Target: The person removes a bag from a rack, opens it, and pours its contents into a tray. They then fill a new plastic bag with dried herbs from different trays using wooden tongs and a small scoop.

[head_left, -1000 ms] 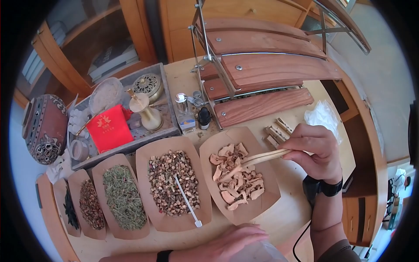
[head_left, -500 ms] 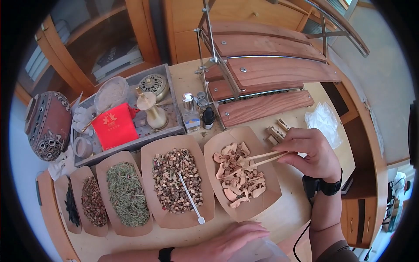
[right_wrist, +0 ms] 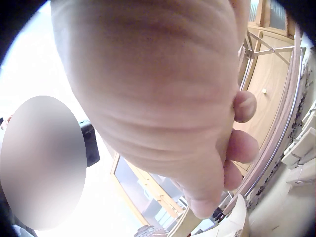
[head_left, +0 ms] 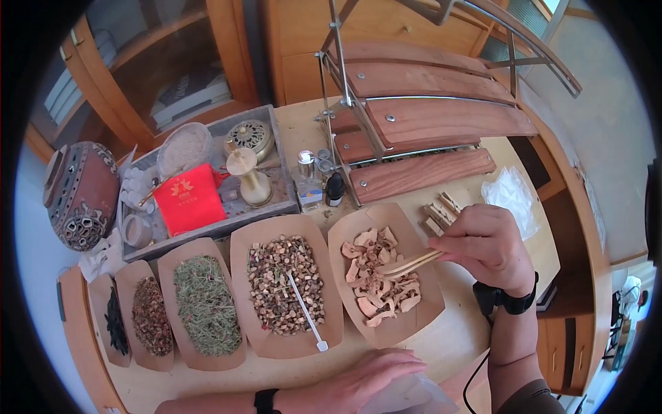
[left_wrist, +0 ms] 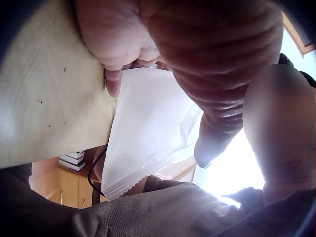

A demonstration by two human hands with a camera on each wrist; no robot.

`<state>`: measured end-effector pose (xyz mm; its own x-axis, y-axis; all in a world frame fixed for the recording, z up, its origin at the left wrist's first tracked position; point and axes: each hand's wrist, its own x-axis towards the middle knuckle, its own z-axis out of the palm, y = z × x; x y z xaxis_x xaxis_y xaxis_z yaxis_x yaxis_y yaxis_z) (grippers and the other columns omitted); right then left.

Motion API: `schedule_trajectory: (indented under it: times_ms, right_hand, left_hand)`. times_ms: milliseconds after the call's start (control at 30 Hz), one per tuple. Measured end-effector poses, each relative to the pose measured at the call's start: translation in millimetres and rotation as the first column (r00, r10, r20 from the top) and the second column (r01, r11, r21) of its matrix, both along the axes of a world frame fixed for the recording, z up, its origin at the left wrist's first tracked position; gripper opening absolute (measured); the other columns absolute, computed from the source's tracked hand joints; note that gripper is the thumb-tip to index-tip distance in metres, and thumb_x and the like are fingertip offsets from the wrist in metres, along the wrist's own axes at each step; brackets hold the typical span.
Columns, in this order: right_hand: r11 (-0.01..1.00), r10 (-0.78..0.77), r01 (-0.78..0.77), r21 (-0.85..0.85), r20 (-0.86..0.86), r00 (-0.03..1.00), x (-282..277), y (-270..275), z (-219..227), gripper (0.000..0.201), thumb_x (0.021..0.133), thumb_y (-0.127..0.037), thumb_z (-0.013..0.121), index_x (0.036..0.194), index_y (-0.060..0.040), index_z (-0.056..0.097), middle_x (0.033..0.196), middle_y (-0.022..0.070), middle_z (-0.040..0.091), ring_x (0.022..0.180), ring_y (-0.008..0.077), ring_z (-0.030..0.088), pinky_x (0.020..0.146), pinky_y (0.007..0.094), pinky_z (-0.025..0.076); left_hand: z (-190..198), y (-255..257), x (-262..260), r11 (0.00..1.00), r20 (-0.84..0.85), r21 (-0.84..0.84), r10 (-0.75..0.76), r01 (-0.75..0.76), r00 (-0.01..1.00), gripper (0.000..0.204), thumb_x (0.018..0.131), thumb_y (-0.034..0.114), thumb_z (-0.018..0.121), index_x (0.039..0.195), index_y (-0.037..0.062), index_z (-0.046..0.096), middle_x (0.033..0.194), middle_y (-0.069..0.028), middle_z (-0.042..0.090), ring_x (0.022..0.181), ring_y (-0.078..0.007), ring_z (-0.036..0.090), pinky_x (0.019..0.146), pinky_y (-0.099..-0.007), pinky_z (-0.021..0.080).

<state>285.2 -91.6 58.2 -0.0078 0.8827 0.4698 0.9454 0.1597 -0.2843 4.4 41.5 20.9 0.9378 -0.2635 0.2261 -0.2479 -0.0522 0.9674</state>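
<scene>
My right hand (head_left: pixel 486 250) pinches a pair of wooden tweezers (head_left: pixel 416 263) near their rear end. Their tips reach into the pale brown dried slices (head_left: pixel 376 303) in the rightmost cardboard tray (head_left: pixel 414 329), with the two legs close together. At the table's front edge, my left hand (head_left: pixel 365 379) holds a small white sachet (left_wrist: pixel 153 113) between thumb and fingers. The sachet has a serrated lower edge, and part of its top is hidden by the hand. Only the thumb side and some fingertips of the right hand (right_wrist: pixel 163 108) show in the right wrist view.
Left of the slices stand several cardboard trays: chopped pieces with a white plastic spoon (head_left: pixel 305 307), green dried herb (head_left: pixel 207 303), reddish bits (head_left: pixel 152 314) and dark leaves (head_left: pixel 116 324). Behind are a grey wooden tray (head_left: pixel 284 176), a slatted wooden rack (head_left: pixel 420 172), clothespins (head_left: pixel 438 214) and crumpled white plastic (head_left: pixel 510 203).
The tweezer legs stood apart half a second ago and are now close together over the slices. The left hand stays with the sachet, and the head view has shifted slightly.
</scene>
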Motion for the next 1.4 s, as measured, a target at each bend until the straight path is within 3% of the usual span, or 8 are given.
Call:
schedule_trajectory:
  times_ms: [200, 267, 433, 500, 567, 667, 900, 1400]
  right_hand:
    - [0.993, -0.001, -0.015, 0.114, 0.136, 0.991, -6.4, 0.8, 6.0, 0.015, 0.071, -0.006, 0.083, 0.084, -0.0055, 0.076, 0.076, 0.0021, 0.068, 0.061, 0.0199, 0.06, 0.052, 0.0334, 0.042]
    - [0.991, 0.008, -0.026, 0.131, 0.138, 0.99, -7.8, 1.2, 6.7, 0.014, 0.071, -0.006, 0.083, 0.084, -0.0056, 0.076, 0.076, 0.0017, 0.068, 0.061, 0.0195, 0.06, 0.052, 0.0331, 0.042]
    - [0.985, 0.014, -0.04, 0.167, 0.154, 0.988, -13.3, -0.5, 13.1, 0.014, 0.073, -0.006, 0.083, 0.085, -0.006, 0.077, 0.077, 0.0013, 0.069, 0.06, 0.0178, 0.06, 0.052, 0.0312, 0.042]
    - [0.95, 0.11, -0.094, 0.297, -0.037, 0.993, -20.0, -2.8, 19.0, 0.013, 0.074, -0.007, 0.083, 0.086, -0.0059, 0.077, 0.078, 0.0018, 0.07, 0.058, 0.0159, 0.06, 0.051, 0.0291, 0.043]
    - [0.924, 0.162, -0.109, 0.367, -0.116, 0.98, -24.9, -8.4, 21.9, 0.011, 0.078, -0.012, 0.084, 0.086, -0.0064, 0.079, 0.076, 0.0026, 0.071, 0.057, 0.014, 0.06, 0.051, 0.0268, 0.043]
    - [0.868, 0.26, -0.131, 0.479, -0.214, 0.942, -34.8, -12.1, 25.8, 0.014, 0.084, -0.021, 0.084, 0.084, -0.0072, 0.082, 0.073, 0.0036, 0.072, 0.056, 0.0132, 0.061, 0.05, 0.024, 0.041]
    - [0.862, 0.279, -0.136, 0.488, -0.233, 0.931, -34.5, -13.7, 22.3, 0.015, 0.084, -0.022, 0.084, 0.083, -0.0069, 0.082, 0.074, 0.0036, 0.073, 0.056, 0.0124, 0.061, 0.049, 0.0225, 0.041]
    - [0.864, 0.341, -0.168, 0.475, -0.305, 0.889, -36.8, -14.1, 22.8, 0.016, 0.084, -0.022, 0.085, 0.084, -0.006, 0.083, 0.072, 0.0037, 0.072, 0.055, 0.012, 0.06, 0.048, 0.0226, 0.041]
  left_hand:
    - [-3.4, -2.7, -3.9, 1.0, 0.01, -0.001, 0.017, -0.017, 1.0, 0.103, 0.075, 0.043, 0.093, 0.151, -0.0007, 0.039, 0.148, -0.0215, 0.044, 0.141, -0.0383, 0.043, 0.117, -0.0471, 0.036]
    - [-8.0, -5.3, -5.4, 0.998, 0.001, -0.063, 0.024, -0.024, 1.0, 0.104, 0.075, 0.044, 0.093, 0.152, -0.0007, 0.039, 0.149, -0.0214, 0.043, 0.143, -0.038, 0.041, 0.119, -0.0471, 0.035]
    - [-2.7, -2.2, -5.2, 0.999, -0.015, -0.034, 0.001, -0.001, 1.0, 0.104, 0.075, 0.044, 0.093, 0.152, -0.0002, 0.039, 0.15, -0.0211, 0.043, 0.144, -0.0376, 0.04, 0.12, -0.0471, 0.034]
    - [-6.4, -3.9, -5.6, 0.999, -0.012, -0.034, -0.001, 0.001, 1.0, 0.104, 0.075, 0.043, 0.093, 0.153, 0.0, 0.039, 0.15, -0.021, 0.043, 0.144, -0.0377, 0.04, 0.12, -0.0471, 0.034]
    - [-9.7, -6.3, -5.1, 0.997, 0.13, -0.033, 0.072, -0.068, 0.989, 0.105, 0.074, 0.042, 0.094, 0.152, 0.0, 0.039, 0.149, -0.0208, 0.043, 0.144, -0.0375, 0.041, 0.119, -0.0473, 0.034]
    - [0.6, -1.7, -2.8, 0.999, -0.026, -0.033, 0.0, -0.001, 1.0, 0.103, 0.074, 0.039, 0.094, 0.152, -0.0001, 0.039, 0.149, -0.0206, 0.043, 0.143, -0.0374, 0.041, 0.119, -0.0476, 0.035]
    - [-10.6, -6.1, -2.4, 0.993, -0.04, -0.12, -0.019, 0.014, 0.999, 0.1, 0.076, 0.035, 0.092, 0.153, 0.0005, 0.038, 0.15, -0.0202, 0.043, 0.144, -0.0369, 0.04, 0.119, -0.0471, 0.034]
    - [-5.3, -4.0, -3.4, 0.997, -0.091, -0.068, -0.053, 0.047, 0.994, 0.104, 0.073, 0.034, 0.093, 0.154, 0.0015, 0.037, 0.152, -0.0196, 0.04, 0.146, -0.0361, 0.038, 0.121, -0.0463, 0.032]
